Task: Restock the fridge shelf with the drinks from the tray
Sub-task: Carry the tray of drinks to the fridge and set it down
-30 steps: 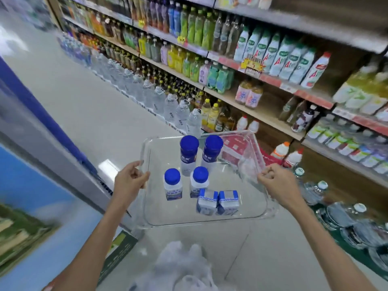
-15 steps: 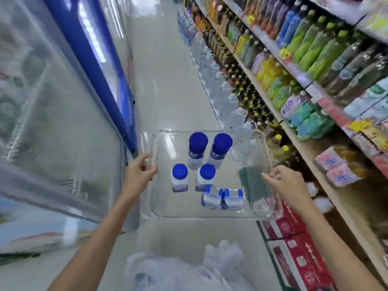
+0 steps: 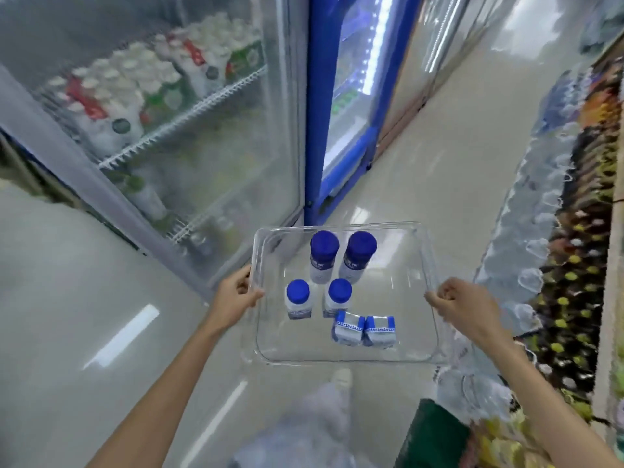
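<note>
I carry a clear plastic tray (image 3: pixel 398 349) in front of me. My left hand (image 3: pixel 236 295) grips its left rim and my right hand (image 3: pixel 462 307) grips its right rim. On the tray stand two tall blue-capped bottles (image 3: pixel 341 256) at the back, two short blue-capped bottles (image 3: pixel 317 298) in the middle, and two small blue-and-white cartons (image 3: pixel 364 331) near the front. A glass-door fridge (image 3: pixel 175 106) is to the upper left, its door closed, with white bottles on a wire shelf (image 3: pixel 182 121) inside.
A blue-framed fridge (image 3: pixel 347 96) stands beyond the first. Rows of water bottles (image 3: pixel 540 238) and drink shelves line the right side of the aisle. My shoe (image 3: pixel 341 378) and a green box (image 3: pixel 432 434) are below the tray.
My view has swung left from the drink shelves toward the fridges. The tray stays held in both hands and its drinks have not shifted.
</note>
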